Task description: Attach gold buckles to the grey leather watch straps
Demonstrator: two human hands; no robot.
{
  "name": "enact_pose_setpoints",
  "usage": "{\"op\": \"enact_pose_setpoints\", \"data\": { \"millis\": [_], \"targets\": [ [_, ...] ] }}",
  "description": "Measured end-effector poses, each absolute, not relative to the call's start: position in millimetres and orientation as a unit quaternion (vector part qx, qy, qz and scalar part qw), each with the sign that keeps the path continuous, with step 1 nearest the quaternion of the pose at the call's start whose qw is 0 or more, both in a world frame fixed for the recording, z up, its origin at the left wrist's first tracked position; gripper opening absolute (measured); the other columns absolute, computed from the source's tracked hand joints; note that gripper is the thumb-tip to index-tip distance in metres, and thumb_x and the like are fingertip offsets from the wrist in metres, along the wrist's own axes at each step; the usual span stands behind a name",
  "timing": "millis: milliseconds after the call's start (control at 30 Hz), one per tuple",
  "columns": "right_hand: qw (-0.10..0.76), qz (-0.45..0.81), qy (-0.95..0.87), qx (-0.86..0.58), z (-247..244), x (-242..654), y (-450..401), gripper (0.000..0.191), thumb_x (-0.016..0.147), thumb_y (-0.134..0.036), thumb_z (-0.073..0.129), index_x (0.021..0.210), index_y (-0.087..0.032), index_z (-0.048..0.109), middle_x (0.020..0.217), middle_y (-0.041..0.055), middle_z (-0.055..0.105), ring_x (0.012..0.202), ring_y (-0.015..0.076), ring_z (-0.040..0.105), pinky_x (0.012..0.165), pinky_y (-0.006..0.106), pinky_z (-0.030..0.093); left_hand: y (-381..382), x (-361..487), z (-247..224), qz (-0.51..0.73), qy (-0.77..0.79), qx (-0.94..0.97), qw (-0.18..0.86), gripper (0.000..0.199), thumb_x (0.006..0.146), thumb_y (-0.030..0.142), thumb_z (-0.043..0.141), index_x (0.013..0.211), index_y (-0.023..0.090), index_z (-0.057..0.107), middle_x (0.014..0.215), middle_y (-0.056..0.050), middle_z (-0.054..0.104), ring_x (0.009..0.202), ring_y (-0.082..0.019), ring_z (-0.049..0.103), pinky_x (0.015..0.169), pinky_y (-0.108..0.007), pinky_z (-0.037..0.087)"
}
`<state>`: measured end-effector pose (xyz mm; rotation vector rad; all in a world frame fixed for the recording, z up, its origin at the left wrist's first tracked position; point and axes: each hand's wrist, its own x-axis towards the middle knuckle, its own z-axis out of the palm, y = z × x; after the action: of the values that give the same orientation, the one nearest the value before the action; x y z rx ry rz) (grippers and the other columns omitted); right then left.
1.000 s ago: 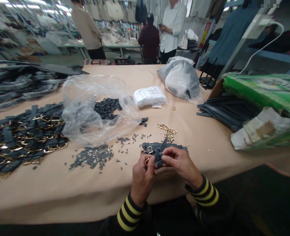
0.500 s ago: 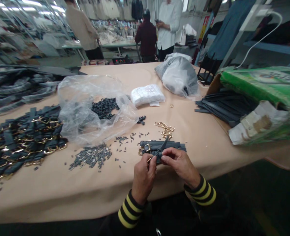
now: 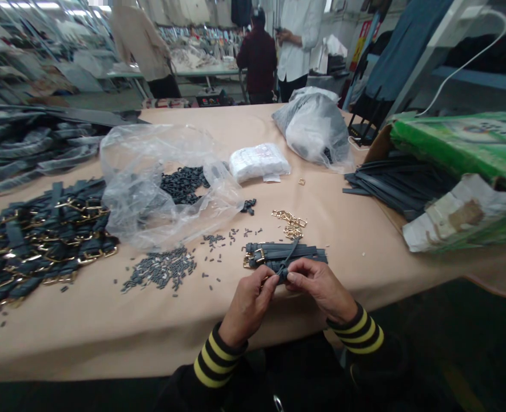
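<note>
Between my two hands is a dark grey strap (image 3: 283, 271), pinched near the table's front edge, with one end sticking up and away. My left hand (image 3: 247, 302) is closed on its left part, where a bit of gold shows by the fingers. Thumb and fingers of my right hand (image 3: 322, 287) pinch the strap from the right. Just beyond lies a stack of dark straps (image 3: 299, 252) with gold buckles at its left end. Loose gold buckles (image 3: 290, 221) form a small heap behind that stack.
Small dark pieces (image 3: 162, 268) are scattered left of my hands. Behind them lies a clear plastic bag (image 3: 145, 200) with black loops. Buckled straps (image 3: 42, 240) are piled far left. A green box (image 3: 462, 137) spills straps at right. A white packet (image 3: 259, 162) and a filled bag (image 3: 313, 129) sit further back.
My left hand has shifted and turned a little, its wrist further left, and its fingertips have come nearer my right hand's. The whole view has moved slightly. Both hands keep hold of the strap.
</note>
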<state>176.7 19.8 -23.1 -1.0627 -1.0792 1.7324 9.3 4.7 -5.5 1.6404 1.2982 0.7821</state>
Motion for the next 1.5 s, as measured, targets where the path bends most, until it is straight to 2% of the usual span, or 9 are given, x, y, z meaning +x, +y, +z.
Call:
{"op": "enact_pose_setpoints", "data": {
  "millis": [167, 467, 667, 833, 933, 1067, 1233, 1367, 1500],
  "targets": [
    [0.416, 0.64, -0.459, -0.456, -21.9, 173.3, 19.5, 0.019, 0.07, -0.03, 0.067, 0.075, -0.014, 0.058, 0.064, -0.0024, 0.057, 0.059, 0.0084, 0.054, 0.059, 0.022, 0.045, 3.8, 13.0, -2.2, 0.317, 0.534, 0.679, 0.391, 0.019, 0.086, 0.029, 0.04, 0.073, 0.018, 0.049, 0.055, 0.005, 0.044, 0.051, -0.009, 0.042, 0.051, -0.02, 0.033],
    [0.416, 0.576, -0.541, -0.45, -19.1, 175.3, 20.0, 0.017, 0.07, -0.025, 0.066, 0.083, -0.017, 0.06, 0.078, 0.0014, 0.062, 0.075, 0.0137, 0.058, 0.072, 0.027, 0.047, -1.8, 15.5, -2.9, 0.306, 0.541, 0.715, 0.321, 0.016, 0.087, 0.025, 0.038, 0.076, 0.019, 0.048, 0.06, 0.002, 0.05, 0.055, -0.012, 0.049, 0.054, -0.021, 0.035],
    [0.428, 0.522, -0.565, -0.475, -10.6, 169.1, 15.4, 0.014, 0.069, -0.026, 0.065, 0.077, -0.017, 0.057, 0.071, -0.0008, 0.058, 0.068, 0.0129, 0.057, 0.065, 0.025, 0.047, -5.7, 22.4, -4.8, 0.337, 0.582, 0.701, 0.237, 0.015, 0.085, 0.023, 0.041, 0.074, 0.018, 0.051, 0.06, 0.001, 0.05, 0.053, -0.012, 0.048, 0.053, -0.022, 0.035],
    [0.439, 0.498, -0.566, -0.489, -7.6, 169.4, 13.6, 0.014, 0.072, -0.025, 0.063, 0.082, -0.017, 0.058, 0.076, 0.0006, 0.06, 0.07, 0.0134, 0.058, 0.067, 0.025, 0.048, -7.9, 26.7, -5.3, 0.39, 0.54, 0.623, 0.41, 0.019, 0.086, 0.029, 0.039, 0.074, 0.018, 0.048, 0.052, 0.006, 0.044, 0.045, -0.008, 0.042, 0.046, -0.019, 0.035],
    [0.421, 0.496, -0.583, -0.486, -7.6, 169.9, 12.3, 0.012, 0.072, -0.024, 0.063, 0.081, -0.017, 0.058, 0.075, 0.0008, 0.06, 0.07, 0.0135, 0.058, 0.067, 0.026, 0.048, -8.9, 27.6, -9.5, 0.39, 0.55, 0.619, 0.403, 0.018, 0.086, 0.03, 0.04, 0.077, 0.018, 0.05, 0.054, 0.006, 0.043, 0.047, -0.009, 0.042, 0.048, -0.02, 0.035],
    [0.421, 0.49, -0.58, -0.496, -2.8, 167.8, 11.7, 0.014, 0.069, -0.025, 0.067, 0.074, -0.018, 0.056, 0.068, -0.0017, 0.056, 0.062, 0.0108, 0.053, 0.059, 0.023, 0.046, -7.1, 27.9, -12.0, 0.4, 0.551, 0.61, 0.407, 0.019, 0.087, 0.031, 0.04, 0.077, 0.018, 0.049, 0.054, 0.006, 0.042, 0.048, -0.009, 0.042, 0.049, -0.02, 0.035],
    [0.384, 0.612, -0.527, -0.447, 5.0, 177.7, 21.0, 0.02, 0.066, -0.029, 0.07, 0.072, -0.015, 0.057, 0.06, -0.0032, 0.055, 0.05, 0.0076, 0.051, 0.047, 0.02, 0.045, -6.2, 26.3, -7.8, 0.417, 0.514, 0.578, 0.478, 0.019, 0.087, 0.032, 0.04, 0.075, 0.017, 0.047, 0.053, 0.007, 0.044, 0.045, -0.007, 0.042, 0.047, -0.02, 0.036],
    [0.327, 0.693, -0.494, -0.411, 5.3, 187.0, 25.3, 0.021, 0.07, -0.031, 0.066, 0.079, -0.013, 0.059, 0.062, -0.0006, 0.061, 0.056, 0.0092, 0.059, 0.056, 0.022, 0.05, -7.9, 23.6, -8.2, 0.411, 0.516, 0.573, 0.486, 0.019, 0.086, 0.03, 0.042, 0.075, 0.017, 0.048, 0.053, 0.006, 0.044, 0.045, -0.007, 0.041, 0.047, -0.019, 0.035],
    [0.321, 0.632, -0.55, -0.442, 5.5, 184.1, 20.5, 0.012, 0.074, -0.024, 0.06, 0.079, -0.014, 0.056, 0.065, -0.0007, 0.06, 0.058, 0.0102, 0.06, 0.056, 0.023, 0.049, -7.8, 20.5, -9.5, 0.387, 0.501, 0.595, 0.495, 0.019, 0.087, 0.031, 0.041, 0.077, 0.017, 0.049, 0.054, 0.006, 0.044, 0.046, -0.007, 0.042, 0.048, -0.02, 0.036]
  ]
}}
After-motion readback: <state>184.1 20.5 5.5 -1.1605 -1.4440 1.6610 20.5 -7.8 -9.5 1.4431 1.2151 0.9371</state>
